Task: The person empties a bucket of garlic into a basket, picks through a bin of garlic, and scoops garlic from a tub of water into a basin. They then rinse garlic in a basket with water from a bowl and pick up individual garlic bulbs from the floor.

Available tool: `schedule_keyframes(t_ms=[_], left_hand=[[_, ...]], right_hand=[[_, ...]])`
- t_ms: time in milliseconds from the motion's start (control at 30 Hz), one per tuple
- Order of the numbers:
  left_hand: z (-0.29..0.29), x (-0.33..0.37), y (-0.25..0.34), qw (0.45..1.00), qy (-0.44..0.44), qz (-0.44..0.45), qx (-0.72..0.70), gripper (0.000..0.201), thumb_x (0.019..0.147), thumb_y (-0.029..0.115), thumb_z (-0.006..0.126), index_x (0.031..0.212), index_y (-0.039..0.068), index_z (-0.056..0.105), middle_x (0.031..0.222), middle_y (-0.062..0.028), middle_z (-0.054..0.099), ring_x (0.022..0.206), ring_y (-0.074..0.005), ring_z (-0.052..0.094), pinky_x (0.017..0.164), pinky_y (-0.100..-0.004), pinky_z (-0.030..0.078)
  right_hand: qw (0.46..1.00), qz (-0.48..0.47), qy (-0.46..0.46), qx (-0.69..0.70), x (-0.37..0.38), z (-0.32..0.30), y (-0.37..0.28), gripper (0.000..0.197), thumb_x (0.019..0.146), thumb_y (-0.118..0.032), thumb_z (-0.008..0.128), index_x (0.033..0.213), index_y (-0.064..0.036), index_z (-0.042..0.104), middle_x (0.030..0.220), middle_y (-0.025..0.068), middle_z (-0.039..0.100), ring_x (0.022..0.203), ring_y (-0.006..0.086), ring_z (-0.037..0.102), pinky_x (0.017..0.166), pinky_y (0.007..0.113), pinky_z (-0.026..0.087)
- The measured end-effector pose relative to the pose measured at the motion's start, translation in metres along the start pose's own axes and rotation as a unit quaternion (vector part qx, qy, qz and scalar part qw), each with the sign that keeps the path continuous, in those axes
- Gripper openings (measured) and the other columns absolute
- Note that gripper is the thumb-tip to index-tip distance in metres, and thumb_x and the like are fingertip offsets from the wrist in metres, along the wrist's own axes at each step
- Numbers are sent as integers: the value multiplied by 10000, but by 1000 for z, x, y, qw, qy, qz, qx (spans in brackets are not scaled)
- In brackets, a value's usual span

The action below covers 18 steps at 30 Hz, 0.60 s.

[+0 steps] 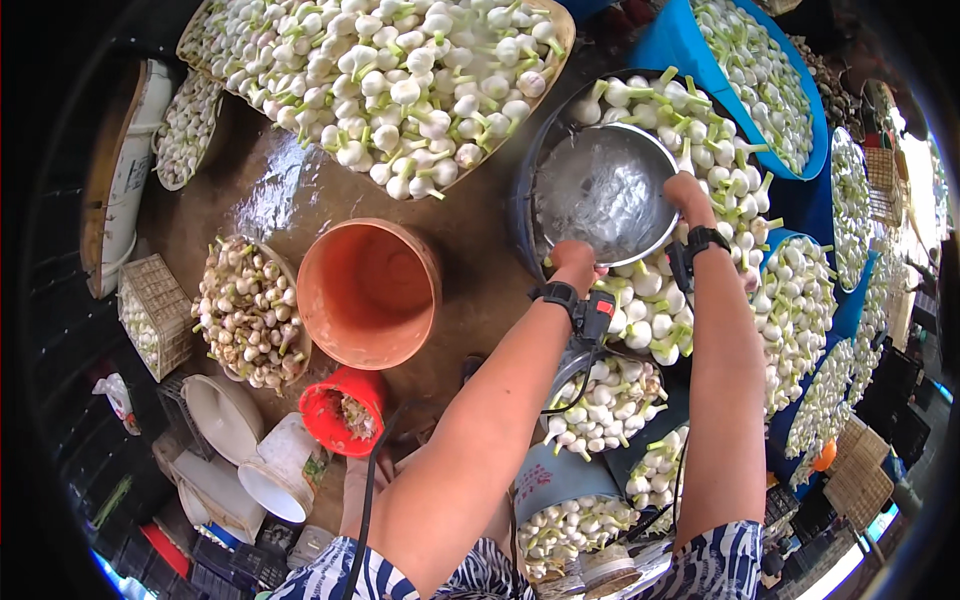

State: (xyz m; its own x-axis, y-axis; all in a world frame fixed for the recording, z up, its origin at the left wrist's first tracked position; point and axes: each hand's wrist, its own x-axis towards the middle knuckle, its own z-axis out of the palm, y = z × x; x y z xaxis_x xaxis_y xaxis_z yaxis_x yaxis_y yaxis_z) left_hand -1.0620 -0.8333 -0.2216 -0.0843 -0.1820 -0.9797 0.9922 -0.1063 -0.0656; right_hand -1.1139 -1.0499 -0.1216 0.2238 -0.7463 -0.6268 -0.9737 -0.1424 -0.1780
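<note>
Both hands grip the rim of a round metal basin (pixel 648 137) with clear, rippling water in it. My left hand (pixel 574 262) is closed on its near left rim, with the fingertips partly hidden. My right hand (pixel 688 198) closes round its right rim. The basin sits tilted over a big dark tub (pixel 524 195), among trimmed white garlic bulbs (pixel 655 300) with short green stems. Dark straps with small devices circle both wrists, and a black cable runs off the left one.
A heaped container of garlic (pixel 400 90) lies ahead. At left stand an orange bucket (pixel 368 293), a pile of browner garlic (pixel 250 315) and a red pail (pixel 342 410). Blue tubs (pixel 675 45) of garlic line the right. The brown floor (pixel 470 260) looks wet.
</note>
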Motion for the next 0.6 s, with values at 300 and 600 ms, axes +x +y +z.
schedule_keyframes(t_ms=[300,600], left_hand=[[-14,-6,34,1000,11,-1,29,272,861,119,297,956,-76,461,820,-270,564,683,-381,580,518,-434,440],[-3,-130,16,987,103,123,20,200,831,106,454,982,-19,494,883,-196,590,697,-310,596,606,-396,470]], right_hand=[[998,-22,-34,57,-7,8,-9,193,734,-80,479,837,41,590,709,178,603,561,298,598,430,404,463],[925,-54,-24,377,-76,43,83,81,676,-79,543,657,-12,585,570,47,528,489,164,508,449,304,416]])
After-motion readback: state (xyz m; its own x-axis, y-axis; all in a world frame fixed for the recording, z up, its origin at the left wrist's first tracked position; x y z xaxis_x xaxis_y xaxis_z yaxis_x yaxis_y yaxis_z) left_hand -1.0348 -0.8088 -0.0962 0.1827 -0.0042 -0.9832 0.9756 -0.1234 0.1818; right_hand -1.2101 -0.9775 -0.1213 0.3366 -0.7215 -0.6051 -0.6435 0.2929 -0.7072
